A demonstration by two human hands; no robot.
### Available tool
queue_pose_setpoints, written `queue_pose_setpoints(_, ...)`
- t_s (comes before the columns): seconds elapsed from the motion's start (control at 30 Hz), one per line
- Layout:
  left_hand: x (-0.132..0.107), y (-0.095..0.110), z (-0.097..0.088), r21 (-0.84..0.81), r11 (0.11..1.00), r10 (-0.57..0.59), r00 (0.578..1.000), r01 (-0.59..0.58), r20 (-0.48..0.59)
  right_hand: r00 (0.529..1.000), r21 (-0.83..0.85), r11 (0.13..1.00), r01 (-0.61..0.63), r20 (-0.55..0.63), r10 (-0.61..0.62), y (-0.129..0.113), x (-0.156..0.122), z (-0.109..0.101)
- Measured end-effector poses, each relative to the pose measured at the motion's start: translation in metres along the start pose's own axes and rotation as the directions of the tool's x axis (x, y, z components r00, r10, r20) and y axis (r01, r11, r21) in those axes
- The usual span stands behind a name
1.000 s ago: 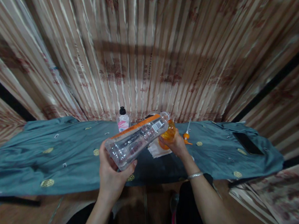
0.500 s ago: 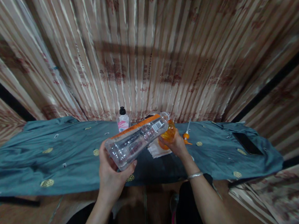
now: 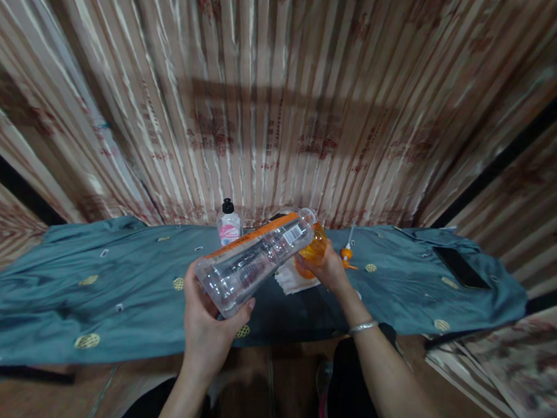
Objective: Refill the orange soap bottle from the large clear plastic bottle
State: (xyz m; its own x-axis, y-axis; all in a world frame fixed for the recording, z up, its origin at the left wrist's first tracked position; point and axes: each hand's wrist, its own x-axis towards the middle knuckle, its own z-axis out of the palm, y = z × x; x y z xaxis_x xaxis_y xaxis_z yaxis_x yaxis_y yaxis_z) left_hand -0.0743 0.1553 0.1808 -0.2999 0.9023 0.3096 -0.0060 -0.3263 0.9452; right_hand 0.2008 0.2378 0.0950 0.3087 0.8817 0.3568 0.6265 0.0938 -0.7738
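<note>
My left hand (image 3: 213, 324) is wrapped round the base of a large clear plastic bottle (image 3: 254, 264) with an orange label. The bottle lies tilted, its neck up to the right, over the top of an orange bottle (image 3: 315, 250). My right hand (image 3: 327, 268) grips that orange bottle, which stands over a white cloth (image 3: 290, 281). Whether the two bottle mouths touch, I cannot tell. Just right of my right hand, an orange pump top (image 3: 346, 255) with a clear tube rests on the cloth-covered table.
A clear bottle with a black cap and pink label (image 3: 229, 223) stands behind the large bottle. On the right of the blue-green tablecloth (image 3: 134, 302) lies a dark phone (image 3: 460, 268). Patterned curtains (image 3: 259, 106) hang behind, with dark frame poles (image 3: 509, 154) at the sides.
</note>
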Motion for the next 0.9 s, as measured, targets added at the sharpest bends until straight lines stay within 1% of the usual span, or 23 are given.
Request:
queue_pose_setpoints(0.13,0.0002,-0.0022,-0.0009,0.007,1.0,0.003,1.0,-0.003,0.007,0.999,0.001,0.999,-0.038,0.001,0.038,-0.0013,-0.0004,-0.0002)
queue_pose_setpoints(0.43,0.0002,-0.005,-0.0027,0.017,1.0,0.004,1.0,-0.005,0.018,0.998,0.014,0.999,-0.05,0.028,0.049,-0.0004,0.0011,-0.0006)
queue_pose_setpoints(0.7,0.0003,-0.0032,-0.0024,0.041,0.998,0.036,0.999,-0.037,0.011,1.0,0.018,1.0,-0.019,0.015,0.019,0.0011,0.0008,-0.0003)
queue_pose_setpoints(0.9,0.0014,-0.0013,-0.0022,0.019,1.0,0.008,1.0,-0.008,0.022,1.0,0.006,1.0,-0.018,0.018,0.018,-0.001,0.0005,-0.0013)
